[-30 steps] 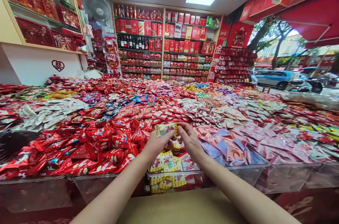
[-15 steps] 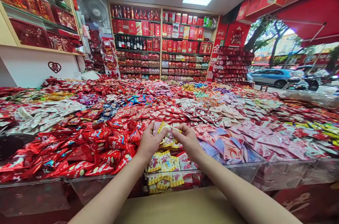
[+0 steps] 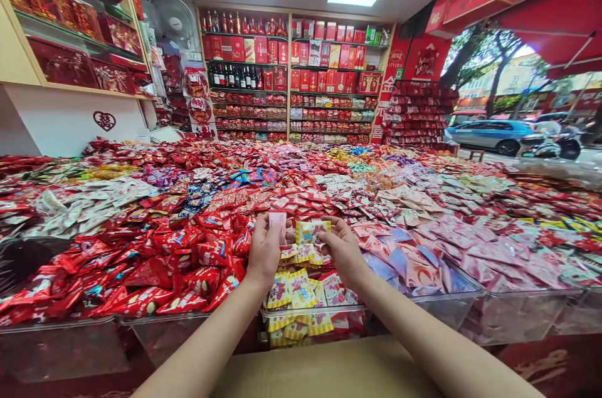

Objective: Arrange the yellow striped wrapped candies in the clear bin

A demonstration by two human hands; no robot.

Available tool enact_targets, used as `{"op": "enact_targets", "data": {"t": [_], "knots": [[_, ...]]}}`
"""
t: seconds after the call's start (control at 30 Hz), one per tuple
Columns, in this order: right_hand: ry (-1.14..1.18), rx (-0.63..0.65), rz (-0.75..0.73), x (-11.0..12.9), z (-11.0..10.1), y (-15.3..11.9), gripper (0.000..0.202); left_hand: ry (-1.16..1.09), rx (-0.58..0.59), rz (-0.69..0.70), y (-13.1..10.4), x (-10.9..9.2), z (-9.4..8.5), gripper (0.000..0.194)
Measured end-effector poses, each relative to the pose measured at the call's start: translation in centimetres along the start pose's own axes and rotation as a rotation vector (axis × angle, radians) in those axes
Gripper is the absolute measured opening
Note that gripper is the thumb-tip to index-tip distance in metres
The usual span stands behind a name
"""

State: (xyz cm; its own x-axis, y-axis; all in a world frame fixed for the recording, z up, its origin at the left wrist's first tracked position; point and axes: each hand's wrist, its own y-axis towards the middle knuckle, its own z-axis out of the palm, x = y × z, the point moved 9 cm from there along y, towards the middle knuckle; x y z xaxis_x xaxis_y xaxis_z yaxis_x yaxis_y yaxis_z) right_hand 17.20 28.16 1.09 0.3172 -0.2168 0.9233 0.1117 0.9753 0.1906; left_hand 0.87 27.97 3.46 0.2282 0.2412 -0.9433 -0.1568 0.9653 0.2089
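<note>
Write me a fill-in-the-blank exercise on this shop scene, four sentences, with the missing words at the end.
The narrow packet in the left hand is ____ in colour. The wide packet in the right hand has ____ edges. The car outside is painted ____. The sign on the white panel has the shape of a ____.

Missing words: pink; yellow; blue; heart.

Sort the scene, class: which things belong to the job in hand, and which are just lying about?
Job in hand:
pink packet, held in the left hand
yellow-edged packet, held in the right hand
probably the similar packets below

Lying about:
shiny red packets
fan
blue car outside
</note>
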Motion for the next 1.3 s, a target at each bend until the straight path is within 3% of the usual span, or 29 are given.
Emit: {"op": "enact_targets", "data": {"t": [0.27,0.47,0.6,0.83,1.1,1.3], "knots": [[0.005,-0.021,0.001,0.2,0.0,0.0,0.043,0.075,0.234,0.079,-0.7,0.1,2.6,0.026],[-0.134,0.011,0.038,-0.1,0.3,-0.1,0.035,0.124,0.095,0.076,-0.3,0.2,0.8,0.018],[-0.189,0.038,0.099,-0.7,0.5,-0.3,0.035,0.045,0.112,0.027,-0.2,0.4,0.8,0.014],[-0.423,0.108,0.145,-2.0,0.4,-0.1,0.034,-0.081,0.157,0.066,-0.1,0.1,1.8,0.03],[-0.588,0.096,0.18,-2.5,0.1,-0.2,0.026,-0.084,0.178,0.052,-0.2,0.2,2.0,0.024],[-0.771,0.162,0.152,-3.2,0.2,0.0,0.023,0.008,0.19,0.163,-0.4,-0.8,2.1,0.021]]}}
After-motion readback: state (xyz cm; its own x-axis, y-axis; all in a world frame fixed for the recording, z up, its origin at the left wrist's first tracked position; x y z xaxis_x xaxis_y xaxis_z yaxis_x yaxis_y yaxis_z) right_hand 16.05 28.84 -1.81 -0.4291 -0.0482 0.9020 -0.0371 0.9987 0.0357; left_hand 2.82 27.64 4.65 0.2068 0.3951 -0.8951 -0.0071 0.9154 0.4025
